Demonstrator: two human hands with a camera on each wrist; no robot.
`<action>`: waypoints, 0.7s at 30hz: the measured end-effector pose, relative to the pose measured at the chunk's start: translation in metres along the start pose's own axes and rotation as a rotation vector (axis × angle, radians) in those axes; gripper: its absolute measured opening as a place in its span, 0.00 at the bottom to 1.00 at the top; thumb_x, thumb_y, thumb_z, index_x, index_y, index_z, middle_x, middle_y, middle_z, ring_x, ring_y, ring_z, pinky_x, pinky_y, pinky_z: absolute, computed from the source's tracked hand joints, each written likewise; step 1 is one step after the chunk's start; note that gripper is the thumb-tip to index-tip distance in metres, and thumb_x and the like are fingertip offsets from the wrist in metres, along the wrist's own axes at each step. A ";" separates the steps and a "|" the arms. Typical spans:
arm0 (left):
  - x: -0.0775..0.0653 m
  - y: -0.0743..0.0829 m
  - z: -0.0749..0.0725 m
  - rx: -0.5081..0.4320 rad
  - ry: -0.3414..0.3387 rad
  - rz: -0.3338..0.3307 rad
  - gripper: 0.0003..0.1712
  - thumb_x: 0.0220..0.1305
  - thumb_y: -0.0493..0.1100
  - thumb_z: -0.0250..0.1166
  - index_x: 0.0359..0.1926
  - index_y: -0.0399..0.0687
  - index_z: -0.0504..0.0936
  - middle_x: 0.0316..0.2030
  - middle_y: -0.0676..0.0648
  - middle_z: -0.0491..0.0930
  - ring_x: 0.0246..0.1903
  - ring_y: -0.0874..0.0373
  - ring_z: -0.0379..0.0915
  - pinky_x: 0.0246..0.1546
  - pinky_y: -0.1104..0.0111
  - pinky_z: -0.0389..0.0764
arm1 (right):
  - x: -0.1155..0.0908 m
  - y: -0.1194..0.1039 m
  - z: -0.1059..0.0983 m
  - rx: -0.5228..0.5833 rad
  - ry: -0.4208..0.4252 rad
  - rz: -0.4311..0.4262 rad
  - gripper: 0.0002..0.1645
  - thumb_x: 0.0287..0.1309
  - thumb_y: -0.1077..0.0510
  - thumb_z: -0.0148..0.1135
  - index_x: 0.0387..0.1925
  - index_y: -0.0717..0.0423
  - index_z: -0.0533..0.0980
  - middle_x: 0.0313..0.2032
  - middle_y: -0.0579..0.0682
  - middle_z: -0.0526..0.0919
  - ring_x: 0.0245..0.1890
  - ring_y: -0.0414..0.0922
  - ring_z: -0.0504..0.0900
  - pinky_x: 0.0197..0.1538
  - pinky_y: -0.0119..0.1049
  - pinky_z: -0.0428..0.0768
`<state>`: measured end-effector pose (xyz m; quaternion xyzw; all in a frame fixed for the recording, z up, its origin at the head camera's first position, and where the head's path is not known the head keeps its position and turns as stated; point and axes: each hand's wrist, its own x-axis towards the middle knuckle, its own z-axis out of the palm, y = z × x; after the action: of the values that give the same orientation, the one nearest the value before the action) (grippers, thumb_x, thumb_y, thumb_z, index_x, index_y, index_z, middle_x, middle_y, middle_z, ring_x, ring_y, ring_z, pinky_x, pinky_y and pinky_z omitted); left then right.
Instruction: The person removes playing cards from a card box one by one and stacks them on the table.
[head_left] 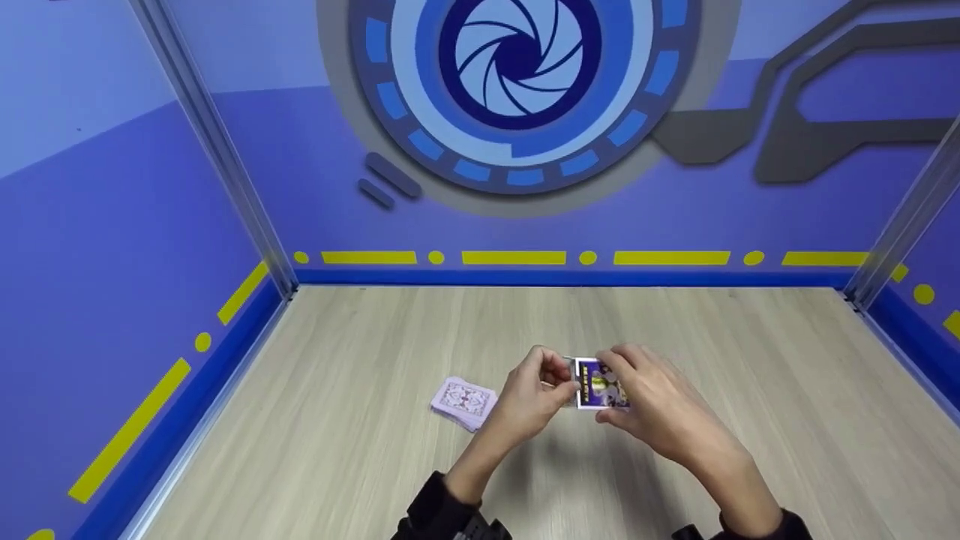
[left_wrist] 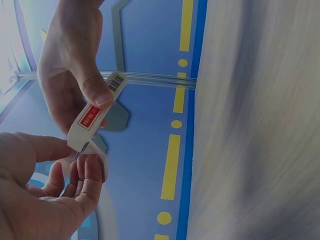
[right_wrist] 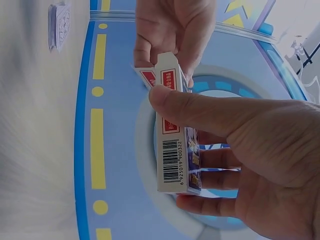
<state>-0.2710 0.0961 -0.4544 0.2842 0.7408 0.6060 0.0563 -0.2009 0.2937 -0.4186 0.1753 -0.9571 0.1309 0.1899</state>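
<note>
My right hand (head_left: 667, 405) grips a small playing-card box (head_left: 598, 384), thumb on one narrow side and fingers on the other, above the table. Its printed face is purple, and in the right wrist view the narrow side of the box (right_wrist: 172, 160) carries a barcode and a red label. At the box's end, my left hand (head_left: 529, 397) pinches around the raised flap (right_wrist: 146, 76), its thumb at the box corner in the left wrist view. Left of both hands, a loosely squared stack of playing cards (head_left: 463, 399) lies back side up, partly overlapped by the left wrist.
The wood-grain table (head_left: 360, 337) extends around the hands. Behind it stands a blue patterned wall panel (head_left: 517, 232) with yellow dashes, and similar panels rise at the left and right. Metal posts (head_left: 225, 150) mark the corners.
</note>
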 end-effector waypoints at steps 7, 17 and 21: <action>0.000 0.000 -0.002 -0.019 0.002 -0.007 0.14 0.64 0.33 0.72 0.42 0.42 0.73 0.38 0.51 0.76 0.38 0.65 0.75 0.41 0.72 0.80 | 0.000 -0.001 0.000 -0.014 0.024 -0.033 0.43 0.40 0.53 0.87 0.58 0.62 0.77 0.52 0.54 0.80 0.52 0.52 0.79 0.54 0.50 0.80; 0.002 -0.003 -0.001 -0.081 0.018 -0.035 0.15 0.61 0.30 0.73 0.41 0.41 0.73 0.37 0.52 0.77 0.36 0.64 0.76 0.40 0.74 0.80 | -0.001 -0.001 0.001 -0.026 0.029 -0.055 0.43 0.40 0.53 0.88 0.58 0.62 0.77 0.51 0.53 0.80 0.51 0.51 0.79 0.53 0.50 0.80; 0.002 -0.003 0.000 -0.102 0.022 -0.045 0.16 0.60 0.27 0.71 0.41 0.40 0.72 0.37 0.50 0.77 0.36 0.62 0.76 0.38 0.74 0.80 | 0.000 -0.001 0.002 -0.025 0.021 -0.054 0.44 0.40 0.53 0.88 0.58 0.61 0.77 0.51 0.53 0.80 0.51 0.52 0.79 0.53 0.50 0.79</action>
<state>-0.2739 0.0973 -0.4568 0.2575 0.7156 0.6448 0.0762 -0.2013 0.2925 -0.4206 0.1972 -0.9516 0.1157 0.2056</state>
